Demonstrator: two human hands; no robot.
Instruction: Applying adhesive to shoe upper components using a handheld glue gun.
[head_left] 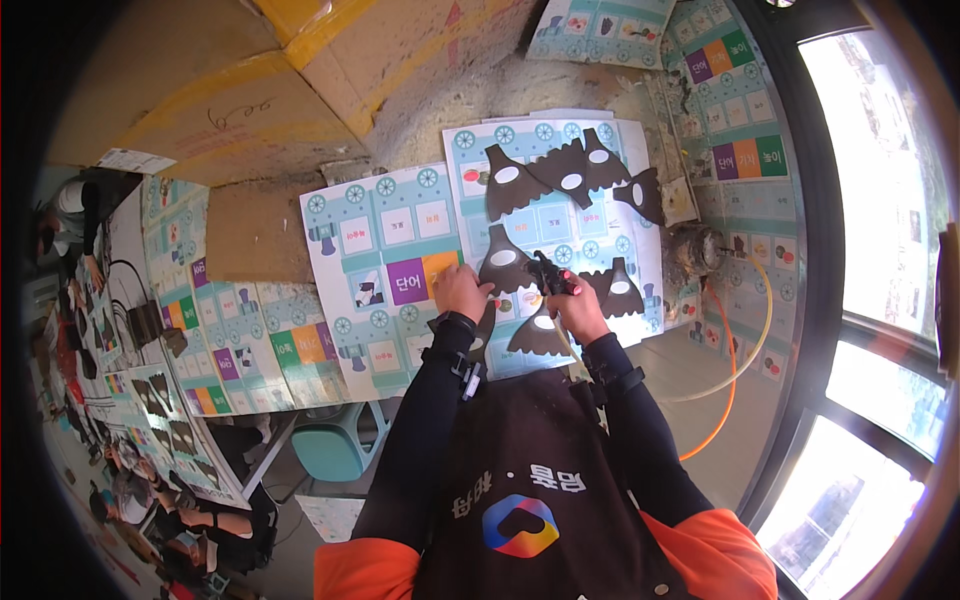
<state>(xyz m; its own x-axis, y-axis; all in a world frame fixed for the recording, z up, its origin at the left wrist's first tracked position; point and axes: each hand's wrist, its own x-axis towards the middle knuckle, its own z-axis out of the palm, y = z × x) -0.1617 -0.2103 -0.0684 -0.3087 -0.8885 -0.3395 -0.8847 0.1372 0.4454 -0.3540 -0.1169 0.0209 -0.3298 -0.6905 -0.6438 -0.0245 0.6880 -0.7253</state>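
My right hand (580, 308) grips a black spray gun (545, 272), its nozzle end pointing up and left over the board. A pale hose trails from it. My left hand (461, 293) is curled low over the printed sheets, thumb to the right; what its fingers hold, if anything, is hidden. A dark fan-shaped piece (486, 328) lies partly behind its wrist. Another dark fan-shaped piece (499, 265), with a white oval, lies between my hands. More such pieces (510, 200) rest at the far side of the light blue printed board (472, 212), and others near my right hand.
Large taped cardboard boxes (230, 110) stand at the far left. A window (880, 170) is at the right. Yellow and orange hoses (728, 395) run down past the table's right side. A teal stool (340, 445) stands below the table. Other people work at a table on the left.
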